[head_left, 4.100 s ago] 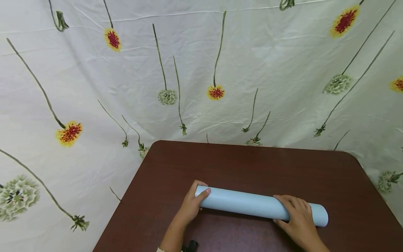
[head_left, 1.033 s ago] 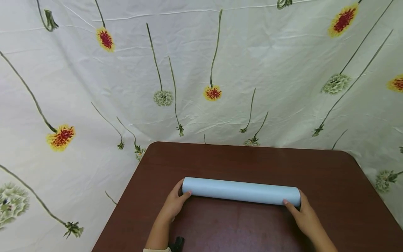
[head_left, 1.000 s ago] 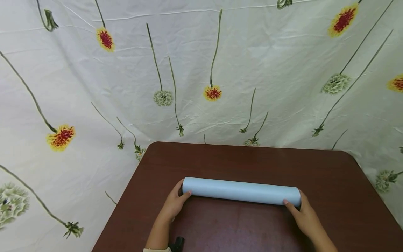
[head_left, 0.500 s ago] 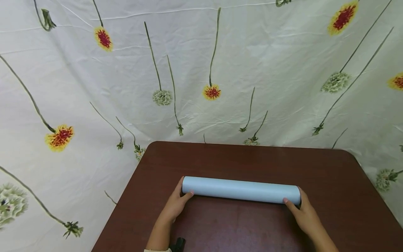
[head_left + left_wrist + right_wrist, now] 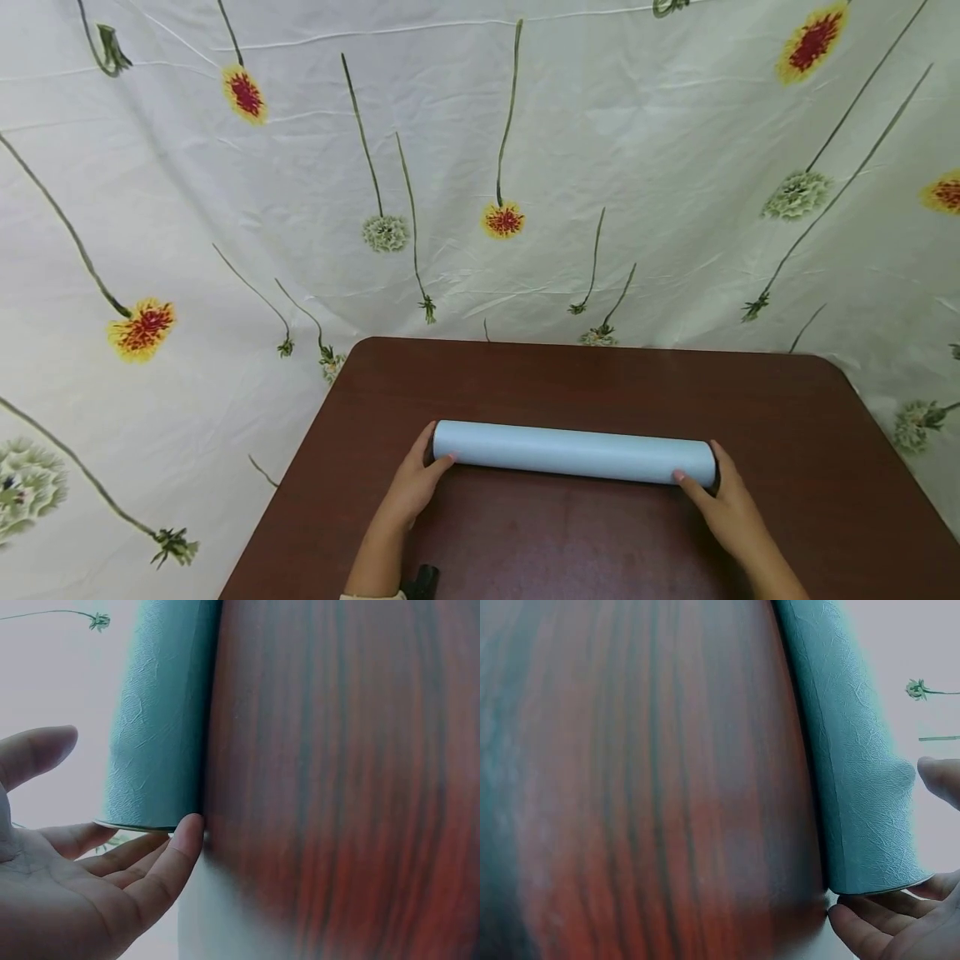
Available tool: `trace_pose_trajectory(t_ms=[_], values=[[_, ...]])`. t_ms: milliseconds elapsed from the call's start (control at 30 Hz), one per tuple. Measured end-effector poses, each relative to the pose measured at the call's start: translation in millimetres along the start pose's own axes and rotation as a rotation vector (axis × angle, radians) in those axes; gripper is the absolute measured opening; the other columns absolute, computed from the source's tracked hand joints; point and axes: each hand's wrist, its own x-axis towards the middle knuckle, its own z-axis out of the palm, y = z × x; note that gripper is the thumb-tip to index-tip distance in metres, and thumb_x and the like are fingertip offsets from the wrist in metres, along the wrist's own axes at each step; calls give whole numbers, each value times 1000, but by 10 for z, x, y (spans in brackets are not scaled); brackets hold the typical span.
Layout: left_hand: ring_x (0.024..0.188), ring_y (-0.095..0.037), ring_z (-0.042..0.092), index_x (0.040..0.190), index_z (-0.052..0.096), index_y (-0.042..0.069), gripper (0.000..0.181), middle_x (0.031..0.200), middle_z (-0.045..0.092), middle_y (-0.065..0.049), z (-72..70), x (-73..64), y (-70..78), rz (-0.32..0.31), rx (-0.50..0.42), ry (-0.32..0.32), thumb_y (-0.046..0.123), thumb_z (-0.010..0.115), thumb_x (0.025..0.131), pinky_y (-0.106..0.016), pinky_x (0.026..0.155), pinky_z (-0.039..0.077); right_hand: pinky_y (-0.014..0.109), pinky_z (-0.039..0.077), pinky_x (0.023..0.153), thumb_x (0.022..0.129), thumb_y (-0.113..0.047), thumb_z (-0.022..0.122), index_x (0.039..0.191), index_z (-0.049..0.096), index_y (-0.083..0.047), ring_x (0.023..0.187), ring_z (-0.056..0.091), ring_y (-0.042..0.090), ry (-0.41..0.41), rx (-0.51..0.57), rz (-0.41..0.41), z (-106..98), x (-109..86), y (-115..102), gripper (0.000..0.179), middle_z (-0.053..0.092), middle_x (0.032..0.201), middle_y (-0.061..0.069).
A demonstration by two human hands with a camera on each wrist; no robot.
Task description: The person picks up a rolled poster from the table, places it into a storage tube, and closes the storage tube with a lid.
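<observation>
A light-blue roll of embossed sheet, like wallpaper, lies crosswise on the dark brown table. At its left end is my left hand; in the left wrist view the fingertips touch the end rim, with the thumb standing off the roll's side. My right hand is at the other end. The right wrist view has its fingers against that rim and its thumb raised apart from the roll. Both hands have loosely extended fingers.
Behind the table hangs a white cloth printed with flowers and long stems. The table's far edge has rounded corners. A small black object sits by the left wrist.
Over about four seconds the roll has shifted left and slightly away, lying straighter. The right hand has gone from across its top to its right end. Almost nothing moves in the last second.
</observation>
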Motion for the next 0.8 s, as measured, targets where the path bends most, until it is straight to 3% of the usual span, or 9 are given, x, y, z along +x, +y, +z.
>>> trace_pose_trajectory(t_ms=[300,433,567,633,800], values=[[152,-40,29,161,23,12,75,163,32,-18,-68,-69,114,41,54,58,24,63,100,-62,115,33,77,20,109,97,-60,55,161,-6,-4,148,10,59,44,-10,6,-75,-34,-16,105,9,163,35],[146,-42,39,159,29,13,74,164,30,-19,-144,-93,160,53,94,105,34,66,98,-61,113,37,76,25,106,101,-55,53,162,4,-4,145,18,59,135,-1,-36,-106,-77,-32,94,20,160,34],[137,-42,51,157,36,20,73,165,29,-14,-211,-96,172,85,126,148,48,65,96,-57,111,43,76,28,102,103,-48,53,160,22,-6,142,25,59,230,0,-94,-144,-125,-59,78,25,159,32],[138,-41,50,156,38,22,72,165,30,-10,-238,-93,179,134,153,162,52,63,96,-55,112,43,76,28,102,103,-44,54,157,33,-7,142,28,56,275,3,-141,-166,-140,-76,69,28,158,29],[151,-35,33,157,37,25,70,166,29,0,-285,-104,204,253,266,186,54,61,97,-59,118,32,74,26,105,102,-29,60,148,49,-9,145,29,46,366,-12,-314,-213,-146,-99,51,38,156,20]])
